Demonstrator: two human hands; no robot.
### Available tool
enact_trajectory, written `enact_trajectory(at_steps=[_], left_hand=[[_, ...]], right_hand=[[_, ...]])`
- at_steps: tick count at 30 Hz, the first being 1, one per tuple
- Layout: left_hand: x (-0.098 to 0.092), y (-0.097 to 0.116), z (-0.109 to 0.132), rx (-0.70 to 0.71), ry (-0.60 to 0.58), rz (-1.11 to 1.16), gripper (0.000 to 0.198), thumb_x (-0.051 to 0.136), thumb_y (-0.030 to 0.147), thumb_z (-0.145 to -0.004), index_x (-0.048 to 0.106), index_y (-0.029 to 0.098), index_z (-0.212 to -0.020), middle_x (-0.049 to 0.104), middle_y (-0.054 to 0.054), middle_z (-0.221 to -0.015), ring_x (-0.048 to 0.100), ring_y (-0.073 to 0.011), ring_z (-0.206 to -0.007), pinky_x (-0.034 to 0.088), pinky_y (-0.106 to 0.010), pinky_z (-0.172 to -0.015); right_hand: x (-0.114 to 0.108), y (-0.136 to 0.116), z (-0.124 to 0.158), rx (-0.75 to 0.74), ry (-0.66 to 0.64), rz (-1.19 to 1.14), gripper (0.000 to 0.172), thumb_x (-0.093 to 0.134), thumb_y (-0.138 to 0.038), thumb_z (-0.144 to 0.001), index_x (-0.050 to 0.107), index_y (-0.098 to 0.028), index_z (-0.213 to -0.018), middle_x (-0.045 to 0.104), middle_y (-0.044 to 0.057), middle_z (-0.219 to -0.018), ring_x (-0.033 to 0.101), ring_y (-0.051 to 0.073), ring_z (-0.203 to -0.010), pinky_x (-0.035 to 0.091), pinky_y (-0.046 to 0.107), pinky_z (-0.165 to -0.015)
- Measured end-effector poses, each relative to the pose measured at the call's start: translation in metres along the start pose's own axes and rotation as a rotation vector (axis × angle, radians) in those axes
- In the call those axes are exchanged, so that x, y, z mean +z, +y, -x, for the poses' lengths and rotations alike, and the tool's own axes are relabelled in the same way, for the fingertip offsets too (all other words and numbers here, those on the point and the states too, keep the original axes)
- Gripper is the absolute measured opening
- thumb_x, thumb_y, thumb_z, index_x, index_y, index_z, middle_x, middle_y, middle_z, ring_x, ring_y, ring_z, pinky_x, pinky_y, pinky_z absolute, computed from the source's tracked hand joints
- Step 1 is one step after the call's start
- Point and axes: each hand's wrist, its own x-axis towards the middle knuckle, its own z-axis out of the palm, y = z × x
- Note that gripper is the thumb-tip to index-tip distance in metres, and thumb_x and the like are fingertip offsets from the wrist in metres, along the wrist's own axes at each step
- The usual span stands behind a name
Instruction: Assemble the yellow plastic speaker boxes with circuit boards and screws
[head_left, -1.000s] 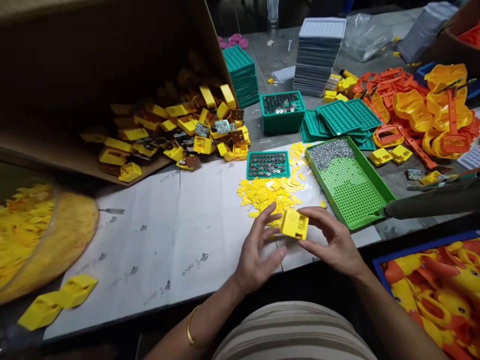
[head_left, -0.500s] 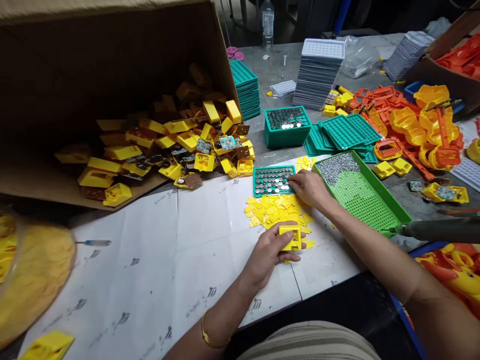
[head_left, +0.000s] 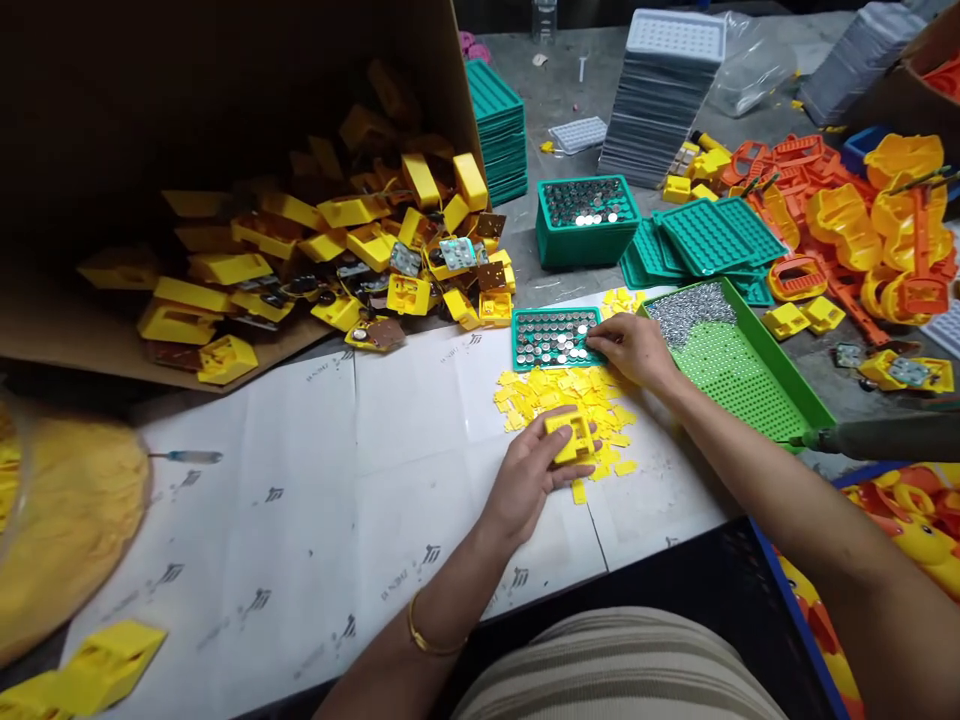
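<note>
My left hand [head_left: 529, 477] grips a small yellow plastic housing [head_left: 571, 438] at the near edge of a heap of small yellow chips [head_left: 559, 392] on the white paper. My right hand [head_left: 631, 345] reaches to the right edge of a flat teal tray of silver button cells [head_left: 551, 338], fingers pinched together at the cells; what they hold is too small to see. A deeper teal box of button cells [head_left: 586, 218] stands behind it.
A tipped cardboard box [head_left: 225, 150] spills yellow housings [head_left: 360, 260] at the left. A green tray with small metal parts [head_left: 731, 365] lies right of my hand. Orange and yellow toy parts [head_left: 862, 230], stacked teal trays [head_left: 495, 130] and grey trays [head_left: 664, 90] sit behind. An electric screwdriver [head_left: 877, 438] lies at right.
A second ago both hands held the yellow housing. My right hand let go and reached out to the teal tray of button cells; my left hand kept the housing and shifted slightly forward.
</note>
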Motion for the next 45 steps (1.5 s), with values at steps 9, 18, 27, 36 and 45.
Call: enact_trajectory(at_steps=[9, 18, 27, 36, 45], left_hand=[[-0.008, 0.008, -0.004, 0.09, 0.083, 0.117, 0.026, 0.057, 0.02, -0.085, 0.059, 0.013, -0.11, 0.066, -0.014, -0.113, 0.069, -0.0228, -0.095, 0.059, -0.027, -0.071], [-0.01, 0.004, -0.005, 0.168, 0.105, 0.043, 0.026, 0.057, 0.023, -0.085, 0.06, 0.017, -0.11, 0.061, -0.008, -0.114, 0.068, -0.0181, -0.091, 0.058, -0.033, -0.081], [-0.007, 0.0, -0.004, 0.23, 0.134, -0.032, 0.029, 0.061, 0.024, -0.082, 0.06, 0.017, -0.11, 0.063, -0.006, -0.11, 0.065, -0.0179, -0.098, 0.056, -0.031, -0.084], [-0.009, 0.006, -0.002, 0.148, 0.086, 0.057, 0.023, 0.057, 0.021, -0.084, 0.062, 0.017, -0.106, 0.061, -0.006, -0.104, 0.067, -0.0158, -0.089, 0.058, -0.029, -0.077], [-0.01, 0.003, -0.001, 0.169, 0.071, -0.01, 0.026, 0.059, 0.023, -0.083, 0.063, 0.018, -0.109, 0.059, -0.005, -0.107, 0.062, -0.0153, -0.096, 0.058, -0.025, -0.076]], right_hand=[[0.0, 0.001, 0.004, -0.113, 0.065, -0.02, 0.013, 0.061, -0.021, -0.085, 0.073, -0.017, -0.088, 0.068, 0.008, -0.09, 0.061, 0.018, -0.075, 0.047, 0.032, -0.071], [-0.023, -0.063, 0.057, -0.315, -0.076, -0.214, 0.008, 0.063, -0.02, -0.084, 0.069, -0.017, -0.081, 0.067, 0.003, -0.078, 0.061, 0.012, -0.068, 0.045, 0.025, -0.061], [-0.021, -0.083, 0.066, -0.349, -0.222, 0.301, 0.014, 0.056, -0.007, -0.082, 0.067, -0.015, -0.083, 0.064, 0.008, -0.087, 0.059, 0.016, -0.066, 0.03, 0.028, -0.05], [-0.023, -0.067, 0.067, -0.432, -0.019, -0.242, 0.009, 0.057, -0.012, -0.087, 0.065, -0.016, -0.087, 0.068, 0.004, -0.083, 0.062, 0.015, -0.077, 0.047, 0.026, -0.068], [-0.026, -0.065, 0.061, -0.609, -0.065, -0.196, 0.014, 0.056, -0.01, -0.087, 0.063, -0.018, -0.079, 0.065, 0.002, -0.074, 0.05, 0.018, -0.079, 0.043, 0.032, -0.074]])
